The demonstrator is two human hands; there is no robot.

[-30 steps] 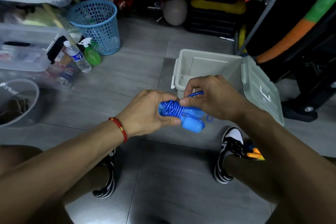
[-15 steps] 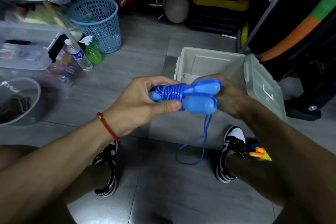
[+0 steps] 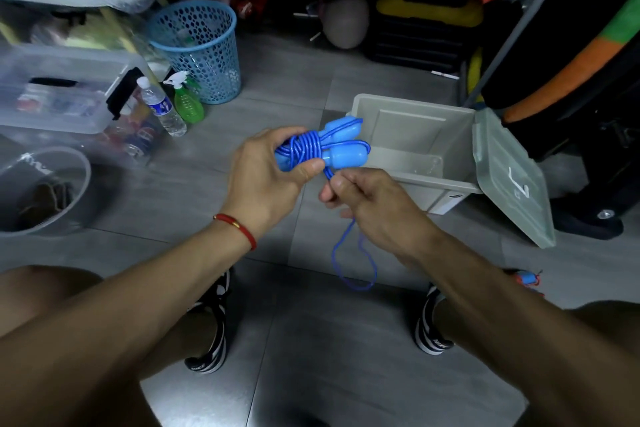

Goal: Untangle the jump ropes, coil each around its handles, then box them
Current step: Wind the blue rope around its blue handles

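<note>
Handle [image 3: 282,158] ends hidden in left hand [image 3: 266,180]; second rope [image 3: 528,279], possibly orange-blue, mostly behind forearm.

Jump rope [image 3: 313,146]: handles smooth blue plastic, slight sheen; cord glossy blue, plastic-coated look. Box [image 3: 412,149]: matt grey-beige plastic, lid [image 3: 512,177] translucent. Basket [image 3: 201,48]: perforated light-blue plastic. Floor [image 3: 277,87]: smooth grey tiles, faint sheen. Bracelet [image 3: 239,227]: red cord with small metallic bead.
</note>
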